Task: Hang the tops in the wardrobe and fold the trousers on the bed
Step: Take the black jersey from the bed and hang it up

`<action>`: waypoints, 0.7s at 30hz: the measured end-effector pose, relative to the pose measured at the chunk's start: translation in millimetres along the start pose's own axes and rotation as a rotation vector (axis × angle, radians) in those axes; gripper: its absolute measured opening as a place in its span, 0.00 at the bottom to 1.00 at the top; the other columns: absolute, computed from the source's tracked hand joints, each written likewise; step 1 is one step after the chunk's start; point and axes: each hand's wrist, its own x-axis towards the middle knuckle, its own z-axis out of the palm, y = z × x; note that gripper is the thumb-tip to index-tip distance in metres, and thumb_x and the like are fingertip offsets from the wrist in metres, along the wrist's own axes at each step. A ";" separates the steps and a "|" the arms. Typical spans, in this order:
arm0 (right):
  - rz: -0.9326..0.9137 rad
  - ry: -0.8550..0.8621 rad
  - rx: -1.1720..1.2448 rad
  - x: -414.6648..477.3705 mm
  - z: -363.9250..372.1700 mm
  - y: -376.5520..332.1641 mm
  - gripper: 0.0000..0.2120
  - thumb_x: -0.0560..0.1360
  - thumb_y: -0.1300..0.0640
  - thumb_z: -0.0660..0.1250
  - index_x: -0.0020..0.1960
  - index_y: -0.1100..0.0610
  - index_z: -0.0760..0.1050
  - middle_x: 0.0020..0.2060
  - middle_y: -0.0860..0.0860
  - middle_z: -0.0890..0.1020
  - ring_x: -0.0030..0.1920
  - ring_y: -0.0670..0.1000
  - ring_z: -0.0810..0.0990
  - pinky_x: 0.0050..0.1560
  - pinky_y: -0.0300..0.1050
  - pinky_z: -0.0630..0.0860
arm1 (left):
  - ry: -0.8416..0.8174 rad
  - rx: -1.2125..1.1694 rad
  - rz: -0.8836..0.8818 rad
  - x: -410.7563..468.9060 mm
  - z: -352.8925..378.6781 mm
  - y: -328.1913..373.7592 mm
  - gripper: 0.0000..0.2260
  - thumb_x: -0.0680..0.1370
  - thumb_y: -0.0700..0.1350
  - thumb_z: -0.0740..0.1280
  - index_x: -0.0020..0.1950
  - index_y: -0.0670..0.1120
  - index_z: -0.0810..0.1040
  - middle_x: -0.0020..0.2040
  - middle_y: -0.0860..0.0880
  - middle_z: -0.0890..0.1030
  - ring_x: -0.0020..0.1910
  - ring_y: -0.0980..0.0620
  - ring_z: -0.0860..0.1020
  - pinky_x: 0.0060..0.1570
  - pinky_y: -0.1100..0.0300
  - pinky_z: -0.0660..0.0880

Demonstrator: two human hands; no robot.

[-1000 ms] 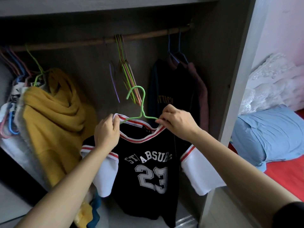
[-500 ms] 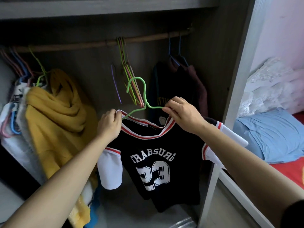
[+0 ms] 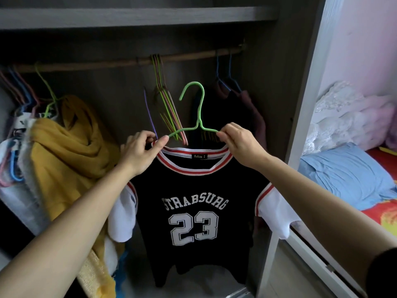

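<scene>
Left hand (image 3: 139, 151) and right hand (image 3: 240, 143) pinch jersey (image 3: 193, 190) collar, hiding hanger (image 3: 198, 117) ends.

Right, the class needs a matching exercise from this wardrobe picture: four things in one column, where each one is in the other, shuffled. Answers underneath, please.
Things
1. black jersey
2. yellow garment
3. blue pillow
4. empty hangers

Places
A. on the bed, at far right
B. bunched at the middle of the rail
C. on a green hanger, held at the collar by the left hand and right hand
D. hanging near the rail's left end

Pairs: 1-C, 2-D, 3-A, 4-B
</scene>
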 end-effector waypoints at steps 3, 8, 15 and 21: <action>0.022 -0.004 -0.040 2.0 -5.6 -4.6 0.12 0.84 0.51 0.58 0.48 0.56 0.74 0.43 0.48 0.75 0.43 0.48 0.76 0.46 0.47 0.75 | -0.080 -0.096 0.064 2.4 -6.2 -4.5 0.26 0.71 0.76 0.59 0.51 0.56 0.79 0.46 0.58 0.81 0.49 0.54 0.78 0.53 0.53 0.74; 0.082 -0.016 -0.217 -1.8 -20.6 -15.3 0.12 0.84 0.44 0.54 0.49 0.49 0.69 0.41 0.43 0.75 0.42 0.47 0.76 0.40 0.44 0.68 | -0.196 -0.440 0.127 -2.1 5.7 0.5 0.16 0.73 0.63 0.67 0.42 0.51 0.84 0.38 0.48 0.84 0.38 0.52 0.80 0.43 0.50 0.76; 0.194 0.203 -0.435 -24.8 -53.9 -28.4 0.17 0.80 0.39 0.56 0.40 0.48 0.70 0.27 0.44 0.73 0.31 0.48 0.73 0.33 0.45 0.64 | -0.189 -0.454 0.315 7.4 29.4 33.9 0.12 0.76 0.60 0.68 0.42 0.54 0.84 0.36 0.52 0.82 0.35 0.60 0.78 0.36 0.62 0.71; 0.319 0.308 -0.562 -39.6 -73.7 -34.5 0.24 0.77 0.37 0.59 0.30 0.51 0.62 0.22 0.46 0.68 0.26 0.50 0.70 0.29 0.45 0.67 | -0.134 -0.266 0.544 12.3 48.2 59.8 0.16 0.77 0.60 0.68 0.43 0.48 0.85 0.35 0.53 0.80 0.35 0.55 0.77 0.36 0.58 0.70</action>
